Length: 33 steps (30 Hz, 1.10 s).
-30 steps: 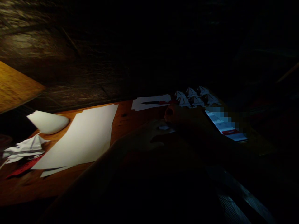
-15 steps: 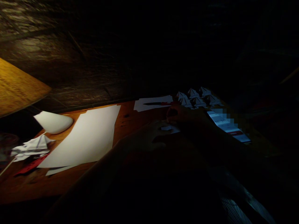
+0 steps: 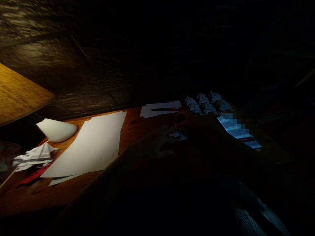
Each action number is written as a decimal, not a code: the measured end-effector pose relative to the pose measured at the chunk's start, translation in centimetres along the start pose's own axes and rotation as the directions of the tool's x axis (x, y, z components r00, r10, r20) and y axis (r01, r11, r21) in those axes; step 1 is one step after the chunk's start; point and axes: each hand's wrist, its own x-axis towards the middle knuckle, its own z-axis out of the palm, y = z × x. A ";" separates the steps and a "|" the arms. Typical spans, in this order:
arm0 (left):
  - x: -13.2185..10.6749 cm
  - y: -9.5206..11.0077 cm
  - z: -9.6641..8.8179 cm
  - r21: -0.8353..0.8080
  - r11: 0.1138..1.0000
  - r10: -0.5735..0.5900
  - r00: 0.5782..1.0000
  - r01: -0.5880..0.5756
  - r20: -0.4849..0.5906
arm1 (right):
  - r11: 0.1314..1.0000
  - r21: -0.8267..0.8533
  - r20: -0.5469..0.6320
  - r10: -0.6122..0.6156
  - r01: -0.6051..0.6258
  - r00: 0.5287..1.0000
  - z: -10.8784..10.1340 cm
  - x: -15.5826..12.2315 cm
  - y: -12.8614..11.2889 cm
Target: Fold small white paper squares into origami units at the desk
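The scene is very dark. My left hand and my right hand meet over a small white piece of paper on the wooden table. Both hands' fingers press down on the paper, which is mostly hidden beneath them. Just beyond my right hand sit several small folded white paper shapes.
A stack of white sheets lies left of my hands. Scissors with red handles rest on paper at the back. A lit phone lies to the right. A curled white sheet and crumpled paper are at the far left.
My right hand has shifted slightly over the small paper; the view has drifted a little. The hands stay on the paper.
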 end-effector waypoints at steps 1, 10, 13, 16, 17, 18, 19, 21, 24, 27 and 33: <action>0.0 0.0 0.0 0.013 1.000 0.006 1.000 -0.006 -0.002 | 1.000 0.007 -0.001 -0.009 0.009 1.000 -0.1 -0.1 -0.1; 0.4 0.0 -0.3 0.072 0.997 0.035 0.999 -0.035 -0.004 | 0.998 0.006 -0.011 -0.065 0.065 0.998 -0.1 0.0 -0.4; 0.5 0.1 -0.4 0.073 0.997 0.030 1.000 -0.030 0.001 | 0.999 0.011 -0.030 -0.047 0.047 0.998 0.2 0.2 -0.3; 0.5 0.0 -0.3 0.065 0.997 0.050 0.999 -0.049 -0.012 | 0.999 0.009 -0.033 -0.043 0.044 0.998 0.4 0.3 -0.4; 0.5 0.0 -0.3 0.070 0.996 0.051 0.998 -0.050 -0.021 | 0.999 0.008 -0.032 -0.041 0.041 0.999 0.3 0.3 -0.4; 0.5 0.0 -0.2 0.078 0.996 0.048 0.998 -0.045 -0.028 | 0.999 0.012 -0.031 -0.039 0.040 0.999 0.3 0.2 -0.4; 0.4 -0.1 -0.1 0.084 0.996 0.044 0.999 -0.041 -0.033 | 0.999 0.017 -0.027 -0.044 0.045 0.999 0.2 0.2 -0.5; 0.4 0.0 0.0 0.074 0.997 0.039 0.999 -0.036 -0.033 | 0.998 0.020 -0.021 -0.064 0.064 0.998 0.1 0.1 -0.5; 0.3 0.2 0.0 0.019 1.000 0.024 1.000 -0.024 -0.001 | 0.996 0.013 -0.027 -0.085 0.086 0.996 0.1 0.1 -0.4; 0.3 0.5 -0.2 -0.011 1.000 0.005 1.000 -0.005 0.018 | 0.996 0.017 -0.035 -0.085 0.085 0.996 0.2 0.2 -0.2; 0.5 0.7 -0.4 -0.038 0.999 -0.008 1.000 0.009 0.027 | 0.999 0.006 -0.042 -0.035 0.035 0.998 0.4 0.4 -0.2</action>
